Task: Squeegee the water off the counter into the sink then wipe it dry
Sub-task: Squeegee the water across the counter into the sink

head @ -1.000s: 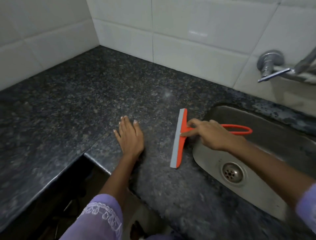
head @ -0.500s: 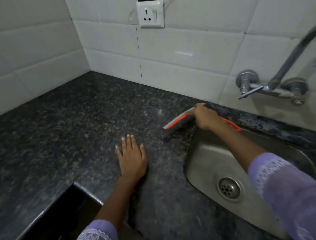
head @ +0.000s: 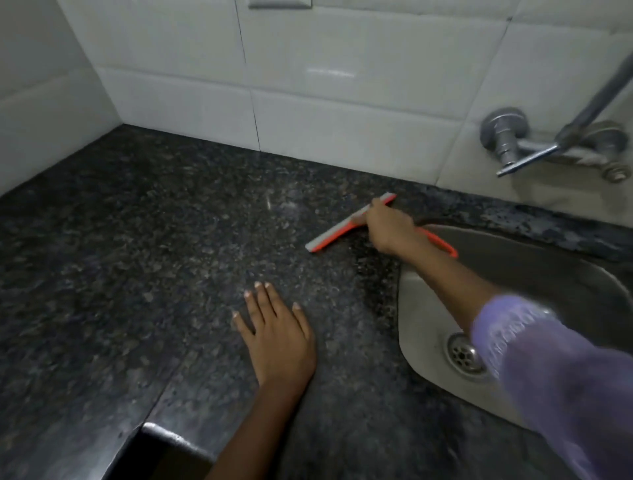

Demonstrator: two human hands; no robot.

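My right hand (head: 387, 228) grips the orange squeegee with grey blade (head: 337, 233) on the dark speckled granite counter (head: 137, 274), 10 o'clock of the steel sink (head: 428, 308). My left hand (head: 277, 337) is flat, fingers spread, at 6 o'clock.

Wall tiles (head: 342, 137), tap (head: 520, 150), socket (head: 280, 3).

Glossy white rectangular wall tiles (head: 342, 85) with thin dark grout lines cover the back wall, and a second tiled wall (head: 41, 102) meets it at a corner on the left. A soft highlight of light (head: 330, 72) glints off one tile. The lower edge of a pale grey switch plate (head: 280, 4) shows at the top. On the right, a wall-mounted chrome metal tap (head: 534, 144) with a lever handle and an angled spout casts a faint shadow on the tiles.
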